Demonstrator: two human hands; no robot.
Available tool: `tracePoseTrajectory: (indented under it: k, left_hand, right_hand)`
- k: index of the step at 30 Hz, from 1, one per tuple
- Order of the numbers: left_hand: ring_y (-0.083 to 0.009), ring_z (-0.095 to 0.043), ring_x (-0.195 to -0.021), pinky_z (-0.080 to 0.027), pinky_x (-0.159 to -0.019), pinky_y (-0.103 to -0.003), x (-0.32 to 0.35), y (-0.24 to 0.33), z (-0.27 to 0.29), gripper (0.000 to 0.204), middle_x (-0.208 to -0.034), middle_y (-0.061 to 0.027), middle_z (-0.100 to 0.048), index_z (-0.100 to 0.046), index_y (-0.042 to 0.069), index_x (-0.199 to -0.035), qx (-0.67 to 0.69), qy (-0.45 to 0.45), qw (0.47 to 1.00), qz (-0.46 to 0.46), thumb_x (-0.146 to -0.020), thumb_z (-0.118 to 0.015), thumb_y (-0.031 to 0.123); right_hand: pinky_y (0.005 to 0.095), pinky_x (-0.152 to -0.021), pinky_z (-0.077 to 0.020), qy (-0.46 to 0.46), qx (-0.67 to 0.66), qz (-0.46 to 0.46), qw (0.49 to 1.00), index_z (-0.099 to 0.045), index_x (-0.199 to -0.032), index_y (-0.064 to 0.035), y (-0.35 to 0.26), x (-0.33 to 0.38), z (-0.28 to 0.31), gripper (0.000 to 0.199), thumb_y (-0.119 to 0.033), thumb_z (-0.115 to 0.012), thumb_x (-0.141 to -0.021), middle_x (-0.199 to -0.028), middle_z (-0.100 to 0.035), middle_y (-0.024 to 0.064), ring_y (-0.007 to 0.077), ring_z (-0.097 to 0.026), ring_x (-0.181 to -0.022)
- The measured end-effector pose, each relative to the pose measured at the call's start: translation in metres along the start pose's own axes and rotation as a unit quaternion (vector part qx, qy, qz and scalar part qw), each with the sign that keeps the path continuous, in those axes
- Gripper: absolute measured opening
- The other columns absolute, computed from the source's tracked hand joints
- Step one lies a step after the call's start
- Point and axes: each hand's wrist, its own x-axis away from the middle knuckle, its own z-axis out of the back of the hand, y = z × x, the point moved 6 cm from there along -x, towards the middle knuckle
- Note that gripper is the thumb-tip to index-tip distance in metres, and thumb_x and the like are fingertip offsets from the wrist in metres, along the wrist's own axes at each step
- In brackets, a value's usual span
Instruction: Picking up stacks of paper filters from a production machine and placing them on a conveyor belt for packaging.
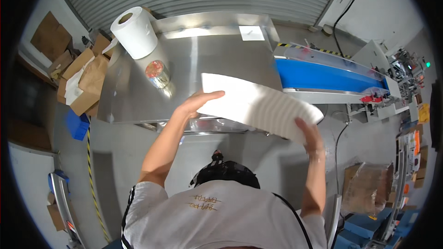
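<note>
A long white strip, like paper [254,103], is stretched between my two hands in front of the steel table. It bows slightly, and grey bands run across its right half. My left hand [193,104] grips its left end, thumb on top and the other fingers mostly hidden beneath. At the lower right end, my right hand [311,134] closes on the strip, somewhat blurred. On the table left of the strip stands a shiny cylinder with a red-patterned top [158,74]. Behind that is a big white roll [136,34] with a brown core.
The steel table [203,55] has a raised back edge and a white sheet [252,33] at its far right. A blue conveyor belt [330,74] adjoins on the right. Open cardboard boxes [85,83] crowd the left side. A plastic-wrapped carton [368,188] sits on the floor at right.
</note>
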Motion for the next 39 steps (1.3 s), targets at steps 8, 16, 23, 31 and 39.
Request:
tracePoseTrajectory:
  k: [8,16,23,31,39]
  left_hand:
    - [-0.0285,-0.028,-0.138,-0.023,-0.112,-0.035,0.016,-0.030,0.127,0.081,-0.149,-0.0162,-0.032,-0.030,0.001,-0.144,0.042,0.159,0.982,0.094,-0.088,-0.055,0.053]
    - [-0.0312,-0.061,-0.095,-0.050,-0.083,-0.037,0.067,0.000,0.073,0.105,-0.123,-0.0251,-0.057,-0.048,-0.004,-0.131,-0.251,0.193,0.910,0.266,-0.076,-0.035,0.085]
    - [-0.0265,-0.053,-0.109,-0.048,-0.092,-0.033,0.031,-0.050,-0.088,0.083,-0.126,-0.0196,-0.049,-0.048,0.001,-0.134,0.067,0.144,0.979,0.125,-0.085,-0.050,0.067]
    - [-0.0316,-0.018,-0.142,-0.017,-0.115,-0.036,-0.056,-0.035,-0.218,0.093,-0.152,-0.0255,-0.017,-0.012,-0.009,-0.145,0.112,0.074,0.989,0.055,-0.091,-0.052,0.055]
    - [-0.0229,-0.047,-0.119,-0.047,-0.084,-0.030,-0.081,-0.031,-0.201,0.098,-0.140,-0.0193,-0.041,-0.015,-0.006,-0.146,0.176,0.215,0.960,0.023,-0.086,-0.057,0.059]
  right_hand:
    - [0.0301,-0.092,-0.0431,-0.223,0.215,-0.084,0.947,-0.056,-0.124,-0.0017,-0.014,-0.219,-0.130,0.056,-0.045,-0.058,-0.090,-0.119,-0.061,0.0088,0.0190,-0.056,-0.107]
    - [0.0362,-0.099,-0.0413,-0.301,0.581,0.185,0.733,-0.048,-0.127,0.0103,-0.094,-0.317,-0.239,0.096,-0.066,-0.064,-0.071,-0.122,-0.057,0.0280,0.0364,-0.054,-0.117]
    - [0.0371,-0.099,-0.0420,-0.359,0.643,0.321,0.595,-0.033,-0.140,0.0050,-0.082,-0.307,-0.335,0.112,-0.081,-0.049,-0.069,-0.122,-0.057,0.0253,0.0376,-0.054,-0.116]
    - [0.0392,-0.098,-0.0384,-0.578,0.562,0.457,0.377,-0.048,-0.133,-0.0075,-0.031,-0.191,-0.394,0.082,-0.071,-0.050,-0.080,-0.108,-0.063,0.0203,0.0349,-0.057,-0.107]
    - [0.0395,-0.100,-0.0385,-0.495,0.363,0.569,0.547,-0.054,-0.126,-0.0066,-0.095,-0.194,-0.309,0.046,-0.034,-0.058,-0.090,-0.122,-0.058,0.0152,0.0311,-0.050,-0.117]
